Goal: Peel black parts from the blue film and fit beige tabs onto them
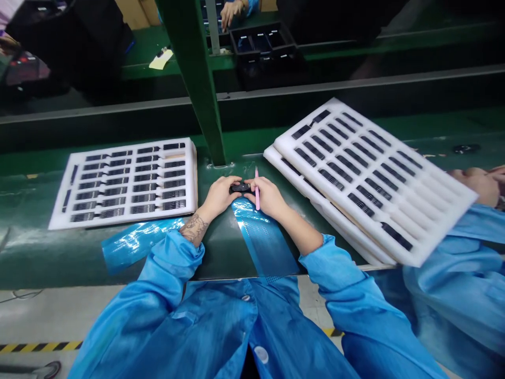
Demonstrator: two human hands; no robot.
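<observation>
With the left hand's (219, 197) grip pinching the black part (240, 188) between both hands over the worktop (221, 247), and the right hand's (270, 197) clasping pink tweezers (258, 196) while steadying it, light, even finger pressure would probably serve best.

Factory assembly line: green bench (221, 247), foam trays (445, 221), striped floor tape (41, 347).
</observation>
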